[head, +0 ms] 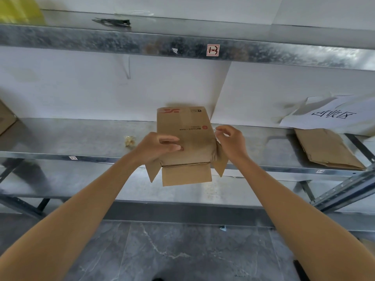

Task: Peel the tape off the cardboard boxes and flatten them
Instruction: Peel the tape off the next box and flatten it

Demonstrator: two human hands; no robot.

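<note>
Nearest to you, the open flaps of the cardboard box (183,128) hang over the front edge of the metal shelf (60,138). The box itself lies on the middle of this shelf. Your left hand (156,147) grips its left side, with fingers curled over the top face. Your right hand (231,140) is at its right edge with curled fingers; whether they pinch tape cannot be told. Farther right lies a flattened cardboard (328,149), and farther left a small crumpled wad (129,140).
</note>
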